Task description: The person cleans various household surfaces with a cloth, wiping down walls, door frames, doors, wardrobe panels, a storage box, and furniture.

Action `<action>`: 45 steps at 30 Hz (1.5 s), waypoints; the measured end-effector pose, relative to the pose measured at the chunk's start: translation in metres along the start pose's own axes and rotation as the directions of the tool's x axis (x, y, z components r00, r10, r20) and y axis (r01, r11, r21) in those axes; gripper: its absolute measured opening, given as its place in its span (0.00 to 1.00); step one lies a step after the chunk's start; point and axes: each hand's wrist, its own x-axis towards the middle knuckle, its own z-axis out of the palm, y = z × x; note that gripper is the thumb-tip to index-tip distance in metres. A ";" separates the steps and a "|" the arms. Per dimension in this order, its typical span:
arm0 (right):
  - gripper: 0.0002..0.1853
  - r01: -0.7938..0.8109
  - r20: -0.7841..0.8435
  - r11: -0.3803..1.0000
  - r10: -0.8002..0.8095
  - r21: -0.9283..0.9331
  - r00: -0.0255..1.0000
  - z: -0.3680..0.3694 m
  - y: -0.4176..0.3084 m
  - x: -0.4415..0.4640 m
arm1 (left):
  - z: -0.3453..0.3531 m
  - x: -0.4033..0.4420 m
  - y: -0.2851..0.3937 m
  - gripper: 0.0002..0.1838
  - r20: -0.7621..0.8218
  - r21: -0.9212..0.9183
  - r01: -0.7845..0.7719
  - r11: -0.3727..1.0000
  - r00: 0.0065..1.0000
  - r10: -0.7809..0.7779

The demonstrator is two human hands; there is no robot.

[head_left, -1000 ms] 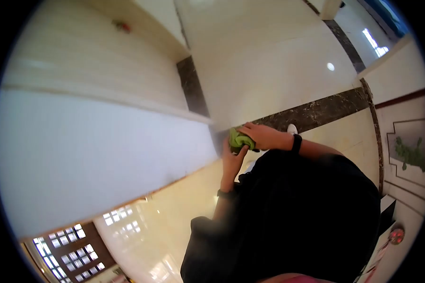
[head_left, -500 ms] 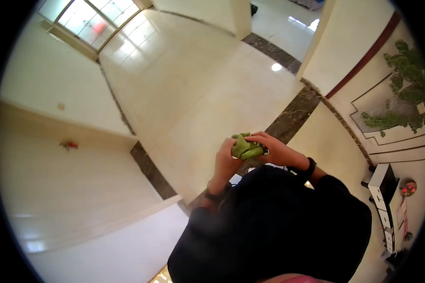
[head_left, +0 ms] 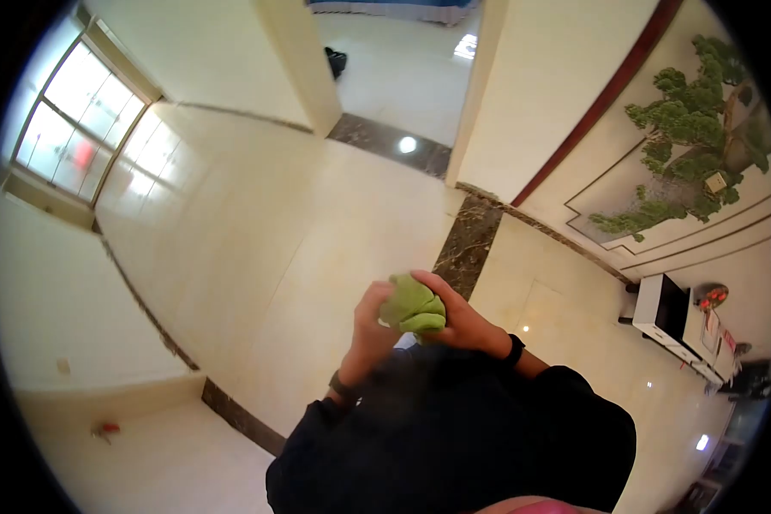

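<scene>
A green cloth (head_left: pixel 415 305), folded into a thick bundle, is held in front of my body, above the floor. My left hand (head_left: pixel 371 324) grips its left side, with the fingers slightly blurred. On the other side, my right hand (head_left: pixel 464 320) is closed around it, thumb and fingers against the folds. Both wrists wear dark bands. Parts of the fingers are hidden behind the bundle.
Glossy cream tiles (head_left: pixel 257 248) cover the floor, crossed by a dark marble strip (head_left: pixel 469 244). A doorway with a dark threshold (head_left: pixel 390 141) lies ahead. To the right stands a low white cabinet (head_left: pixel 662 317) beneath a tree mural (head_left: pixel 690 111).
The view has turned towards the right, bringing the doorway and mural further into sight. Both hands still hold the green cloth, now gathered into a rounder bundle.
</scene>
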 end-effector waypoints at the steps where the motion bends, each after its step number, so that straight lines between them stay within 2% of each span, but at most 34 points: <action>1: 0.45 -0.065 -0.015 0.997 0.065 0.046 0.998 -0.019 0.000 0.013 | 0.008 0.028 -0.010 0.23 0.040 -0.059 -0.005 0.998 0.999 0.007; 2: 0.45 -0.121 -0.028 0.988 0.124 0.092 0.992 -0.040 0.001 0.027 | 0.019 0.059 -0.018 0.24 0.080 -0.117 -0.013 0.993 0.997 0.022; 5: 0.43 -0.082 -0.279 0.996 0.067 -0.044 0.958 -0.102 0.023 0.047 | 0.068 0.144 -0.031 0.26 0.252 -0.209 0.019 0.978 0.967 0.035; 7: 0.41 -0.028 -0.436 0.991 -0.033 -0.133 0.899 -0.146 0.044 0.050 | 0.101 0.195 -0.023 0.32 0.434 -0.114 -0.004 0.993 0.899 0.053; 9: 0.40 -0.041 -0.553 0.966 -0.112 -0.256 0.826 -0.195 0.062 0.047 | 0.144 0.241 -0.020 0.34 0.573 -0.098 -0.053 0.994 0.814 0.100; 10: 0.39 -0.089 -0.599 0.956 -0.101 -0.280 0.795 -0.218 0.069 0.044 | 0.166 0.259 -0.027 0.40 0.653 -0.068 -0.081 0.994 0.750 0.106; 13: 0.36 -0.212 -0.714 0.907 -0.125 -0.363 0.688 -0.293 0.083 0.046 | 0.231 0.315 -0.032 0.44 0.689 -0.053 -0.360 0.932 0.662 0.295; 16: 0.34 -0.311 -0.787 0.846 -0.186 -0.433 0.588 -0.368 0.109 0.062 | 0.287 0.370 -0.041 0.47 0.715 -0.069 -0.290 0.955 0.653 0.250; 19: 0.35 -0.306 -0.774 0.836 -0.203 -0.456 0.599 -0.446 0.127 0.098 | 0.337 0.431 -0.048 0.46 0.678 -0.010 -0.250 0.968 0.710 0.190; 20: 0.35 -0.254 -0.740 0.838 -0.236 -0.483 0.629 -0.468 0.130 0.112 | 0.353 0.451 -0.051 0.46 0.660 0.019 -0.246 0.969 0.732 0.173; 23: 0.30 -0.128 -0.618 0.795 -0.346 -0.592 0.706 -0.525 0.142 0.155 | 0.390 0.503 -0.069 0.46 0.571 0.145 -0.393 0.908 0.783 0.248; 24: 0.31 -0.118 -0.606 0.802 -0.337 -0.586 0.720 -0.540 0.151 0.168 | 0.398 0.519 -0.072 0.45 0.535 0.177 -0.411 0.894 0.803 0.264; 27: 0.31 0.009 -0.477 0.700 -0.496 -0.714 0.726 -0.588 0.161 0.212 | 0.417 0.555 -0.101 0.45 0.404 0.222 -0.377 0.899 0.875 0.267; 28: 0.31 0.105 -0.434 0.683 -0.566 -0.722 0.701 -0.601 0.162 0.226 | 0.422 0.567 -0.104 0.43 0.332 0.247 -0.447 0.860 0.873 0.358; 32: 0.30 0.156 -0.319 0.561 -0.653 -0.813 0.687 -0.641 0.152 0.260 | 0.441 0.610 -0.107 0.38 0.171 0.239 -0.497 0.834 0.867 0.468; 35: 0.29 0.152 -0.318 0.488 -0.744 -0.860 0.587 -0.668 0.147 0.263 | 0.467 0.639 -0.090 0.34 0.094 0.207 -0.599 0.774 0.799 0.593; 37: 0.21 0.089 -0.318 0.421 -0.792 -0.903 0.522 -0.680 0.138 0.251 | 0.485 0.647 -0.080 0.32 0.069 0.217 -0.674 0.707 0.733 0.677; 38: 0.18 0.056 -0.313 0.388 -0.813 -0.920 0.491 -0.685 0.136 0.244 | 0.494 0.648 -0.074 0.31 0.108 0.209 -0.708 0.675 0.703 0.703; 40: 0.19 0.063 -0.304 0.375 -0.828 -0.925 0.470 -0.696 0.138 0.224 | 0.507 0.646 -0.065 0.29 0.184 0.195 -0.765 0.614 0.643 0.743; 42: 0.20 -0.007 -0.367 0.396 -0.845 -0.918 0.390 -0.696 0.151 0.209 | 0.520 0.647 -0.058 0.27 0.274 0.119 -0.806 0.580 0.588 0.761; 44: 0.21 -0.152 -0.473 0.449 -0.850 -0.881 0.230 -0.681 0.190 0.197 | 0.531 0.642 -0.061 0.25 0.329 0.067 -0.820 0.568 0.556 0.764; 45: 0.22 -0.162 -0.468 0.441 -0.854 -0.883 0.229 -0.678 0.207 0.193 | 0.535 0.638 -0.065 0.25 0.342 0.055 -0.820 0.570 0.552 0.760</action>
